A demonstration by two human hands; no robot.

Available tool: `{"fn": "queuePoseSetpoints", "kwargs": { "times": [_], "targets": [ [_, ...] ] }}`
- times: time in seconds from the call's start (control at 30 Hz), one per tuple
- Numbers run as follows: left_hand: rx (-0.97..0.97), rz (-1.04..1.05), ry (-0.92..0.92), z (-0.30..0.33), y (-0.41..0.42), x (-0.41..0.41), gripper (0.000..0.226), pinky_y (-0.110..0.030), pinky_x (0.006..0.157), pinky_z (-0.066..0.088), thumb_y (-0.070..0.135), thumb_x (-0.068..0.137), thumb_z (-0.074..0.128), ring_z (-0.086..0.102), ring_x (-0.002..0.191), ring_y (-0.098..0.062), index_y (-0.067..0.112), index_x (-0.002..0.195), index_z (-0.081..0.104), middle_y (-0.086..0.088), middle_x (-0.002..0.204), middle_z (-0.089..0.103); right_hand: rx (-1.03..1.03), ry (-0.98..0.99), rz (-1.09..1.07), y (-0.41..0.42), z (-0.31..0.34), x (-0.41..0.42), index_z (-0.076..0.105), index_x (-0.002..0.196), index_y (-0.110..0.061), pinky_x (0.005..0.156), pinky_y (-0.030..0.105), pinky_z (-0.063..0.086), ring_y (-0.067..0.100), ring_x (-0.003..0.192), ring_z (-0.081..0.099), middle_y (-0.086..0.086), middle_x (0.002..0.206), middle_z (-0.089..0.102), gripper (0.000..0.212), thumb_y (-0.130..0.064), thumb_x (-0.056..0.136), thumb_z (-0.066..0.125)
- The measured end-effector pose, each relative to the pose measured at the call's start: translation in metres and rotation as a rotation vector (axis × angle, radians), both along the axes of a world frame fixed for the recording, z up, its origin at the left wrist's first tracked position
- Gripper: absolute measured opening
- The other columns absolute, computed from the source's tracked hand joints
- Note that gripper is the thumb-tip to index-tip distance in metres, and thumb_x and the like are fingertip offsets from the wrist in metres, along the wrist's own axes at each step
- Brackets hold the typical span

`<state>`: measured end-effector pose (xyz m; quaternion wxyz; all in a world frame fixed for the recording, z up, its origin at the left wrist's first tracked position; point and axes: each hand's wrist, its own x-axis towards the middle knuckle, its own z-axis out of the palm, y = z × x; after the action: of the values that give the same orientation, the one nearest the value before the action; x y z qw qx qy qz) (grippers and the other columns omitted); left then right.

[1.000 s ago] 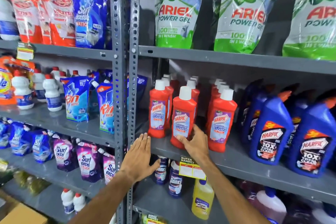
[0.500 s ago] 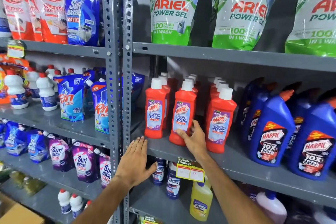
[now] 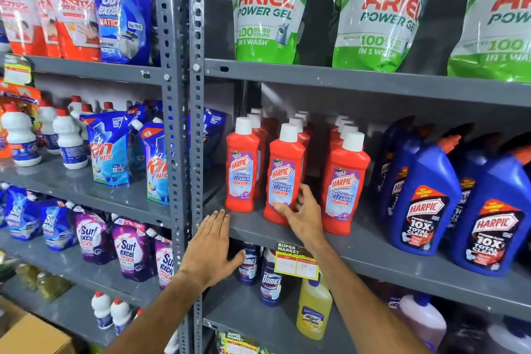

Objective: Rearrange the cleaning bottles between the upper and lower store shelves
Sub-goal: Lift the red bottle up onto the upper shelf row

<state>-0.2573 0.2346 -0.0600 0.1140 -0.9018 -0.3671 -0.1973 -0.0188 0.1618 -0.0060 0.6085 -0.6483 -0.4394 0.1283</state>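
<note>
Three rows of red Harpic bathroom cleaner bottles with white caps stand on the middle grey shelf. My right hand grips the lower part of the front middle red bottle, thumb on the label and fingers round its right side. The bottle stands upright on the shelf between the left red bottle and the right red bottle. My left hand is open and flat, fingers together, at the shelf's front edge beside the upright post.
Blue Harpic bottles fill the shelf's right side. Below stand Domex bottles and a yellow bottle, behind a price tag. Ariel pouches sit on the shelf above. Detergent pouches fill the left bay. A cardboard box lies lower left.
The middle red bottle has gone from leaning forward to standing upright in line with its neighbours. My right fingers have wrapped further round its side. The left hand stays open at the shelf edge.
</note>
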Motion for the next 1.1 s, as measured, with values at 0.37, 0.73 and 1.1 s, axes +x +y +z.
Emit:
{"fn": "queuePoseSetpoints", "kwargs": {
  "times": [0.37,0.73,1.1],
  "targets": [
    [0.001,0.011,-0.005,0.0008,-0.0017,-0.0001,0.103,-0.041,0.126,0.006,0.074,0.091,0.031,0.022,0.156,-0.033,-0.003,0.158,0.023,-0.023,0.166,0.027,-0.178,-0.064,-0.001,0.0046,-0.0027,-0.0002,0.059,0.138,-0.02,0.107,0.045,0.057,0.015,0.116,0.071,0.001,0.131,0.074,0.079,-0.019,0.07,0.098],
    [0.003,0.001,0.004,0.0018,-0.0014,-0.0014,0.102,-0.04,0.125,0.003,0.074,0.092,0.031,0.022,0.156,-0.033,-0.004,0.158,0.022,-0.023,0.166,0.027,-0.19,-0.067,-0.026,0.0031,-0.0007,-0.0061,0.055,0.143,-0.017,0.109,0.048,0.055,0.02,0.123,0.068,0.004,0.137,0.07,0.081,-0.024,0.074,0.096],
    [-0.055,-0.017,0.001,0.0031,-0.0031,-0.0027,0.103,-0.039,0.126,-0.001,0.074,0.093,0.028,0.013,0.158,-0.031,-0.002,0.16,0.013,-0.022,0.169,0.018,-0.211,-0.085,-0.04,0.0024,0.0,-0.0064,0.053,0.144,-0.018,0.11,0.048,0.054,0.021,0.125,0.067,0.004,0.14,0.069,0.081,-0.025,0.076,0.095]
  ]
}}
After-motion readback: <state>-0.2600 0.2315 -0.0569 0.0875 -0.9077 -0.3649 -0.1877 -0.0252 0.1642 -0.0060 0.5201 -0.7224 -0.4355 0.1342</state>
